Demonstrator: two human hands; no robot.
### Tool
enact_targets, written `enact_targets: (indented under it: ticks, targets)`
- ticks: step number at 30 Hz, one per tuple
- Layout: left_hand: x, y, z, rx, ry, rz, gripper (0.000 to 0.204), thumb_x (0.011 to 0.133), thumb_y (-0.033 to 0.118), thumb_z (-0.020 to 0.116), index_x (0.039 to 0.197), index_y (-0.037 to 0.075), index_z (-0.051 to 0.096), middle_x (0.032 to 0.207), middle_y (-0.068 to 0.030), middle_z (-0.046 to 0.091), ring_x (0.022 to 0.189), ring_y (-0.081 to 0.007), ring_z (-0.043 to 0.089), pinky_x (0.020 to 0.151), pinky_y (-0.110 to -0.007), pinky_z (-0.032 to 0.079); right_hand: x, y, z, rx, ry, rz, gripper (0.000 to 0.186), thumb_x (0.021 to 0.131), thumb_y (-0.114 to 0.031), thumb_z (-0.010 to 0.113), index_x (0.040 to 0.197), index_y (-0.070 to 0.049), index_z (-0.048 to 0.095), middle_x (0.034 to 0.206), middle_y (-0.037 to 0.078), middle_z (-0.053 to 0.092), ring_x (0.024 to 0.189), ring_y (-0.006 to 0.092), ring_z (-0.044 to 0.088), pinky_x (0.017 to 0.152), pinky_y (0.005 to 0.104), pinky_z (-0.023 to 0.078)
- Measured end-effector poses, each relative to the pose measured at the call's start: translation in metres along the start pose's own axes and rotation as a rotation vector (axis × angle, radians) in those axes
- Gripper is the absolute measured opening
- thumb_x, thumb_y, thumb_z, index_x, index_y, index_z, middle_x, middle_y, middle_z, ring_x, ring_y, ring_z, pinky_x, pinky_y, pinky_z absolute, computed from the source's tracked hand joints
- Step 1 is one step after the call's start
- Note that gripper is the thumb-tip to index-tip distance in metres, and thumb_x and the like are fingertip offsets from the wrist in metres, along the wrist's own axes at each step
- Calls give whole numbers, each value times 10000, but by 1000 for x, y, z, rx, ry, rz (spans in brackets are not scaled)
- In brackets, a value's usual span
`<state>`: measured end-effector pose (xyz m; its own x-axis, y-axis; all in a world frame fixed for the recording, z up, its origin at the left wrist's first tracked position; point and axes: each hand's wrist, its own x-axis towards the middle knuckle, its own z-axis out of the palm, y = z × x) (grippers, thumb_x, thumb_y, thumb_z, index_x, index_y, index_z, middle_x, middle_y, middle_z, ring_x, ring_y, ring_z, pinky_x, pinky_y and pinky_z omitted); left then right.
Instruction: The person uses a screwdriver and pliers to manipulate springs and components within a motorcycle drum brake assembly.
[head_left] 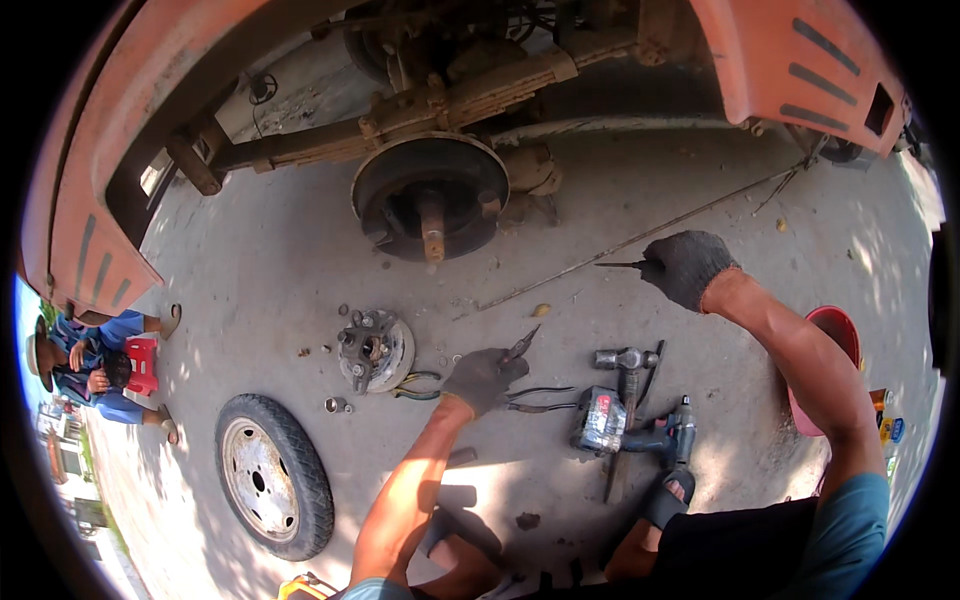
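Note:
Both my hands wear dark gloves. My left hand (482, 382) is closed on a small dark pointed piece (523, 342) whose kind I cannot make out. To its left sits a wheel hub (378, 350) with studs, and beside that lie pliers (412, 388). My right hand (688, 268) is raised farther off, closed on a thin dark pointed rod (620, 265), like a punch. In front of me lie a ball-peen hammer (626, 360), a cordless power tool (682, 435) with its battery (602, 420), and more pliers (540, 392).
Above stands an orange vehicle body (790, 60) with a leaf spring (480, 100) and a bare axle spindle (431, 225). A wheel with tyre (232, 450) lies left. A red bucket (832, 325) stands right. A seated person (90, 360) is at far left. A long rod (640, 235) lies beyond.

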<state>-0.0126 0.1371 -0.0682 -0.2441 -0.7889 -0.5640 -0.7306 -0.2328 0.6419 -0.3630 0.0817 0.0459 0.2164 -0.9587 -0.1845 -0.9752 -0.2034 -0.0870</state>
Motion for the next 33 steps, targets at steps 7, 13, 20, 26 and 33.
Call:
enact_targets:
  ticks: [7, 13, 20, 26, 33]
  targets:
    - [-26, 59, -17, -751, -158, 374, 722, 938, 555, 692, 1343, -35, 597, 1285, -132, 654, 1204, -244, 621, 1067, -433, 499, 2, -12, -23, 597, 183, -49, 378, 957, -334, 671, 1151, -20, 748, 1054, 205, 751, 952, 382, 708, 877, 420, 541]
    - [-26, 105, -10, -1287, -10, 554, 365, 1025, 311, 587, 1206, -1, 638, 1061, -126, 680, 986, -256, 682, 952, -467, 570, -8, -33, -45, 703, 208, -87, 407, 960, -325, 679, 1172, 18, 731, 1084, 228, 743, 977, 364, 716, 896, 410, 540]
    - [-20, 112, -16, -1339, -73, 524, 389, 1025, 364, 607, 1100, -16, 636, 1042, -179, 698, 936, -331, 720, 842, -534, 618, -15, -32, -53, 623, 236, -135, 400, 988, -290, 675, 1221, 33, 707, 1095, 220, 739, 955, 284, 716, 869, 392, 543]
    - [-24, 120, -24, -1273, -18, 456, 469, 1048, 415, 567, 1042, -43, 666, 1018, -194, 714, 890, -305, 731, 743, -436, 636, -20, -34, -59, 655, 231, -144, 405, 981, -295, 689, 1220, 32, 706, 1097, 218, 740, 968, 283, 720, 884, 387, 547]
    - [-22, 116, -22, -1293, -104, 549, 442, 1067, 379, 533, 1129, -45, 642, 1062, -211, 713, 949, -319, 734, 757, -411, 634, -19, -41, -58, 667, 270, -158, 389, 953, -319, 697, 1173, -1, 736, 1046, 212, 747, 939, 338, 726, 857, 417, 549]
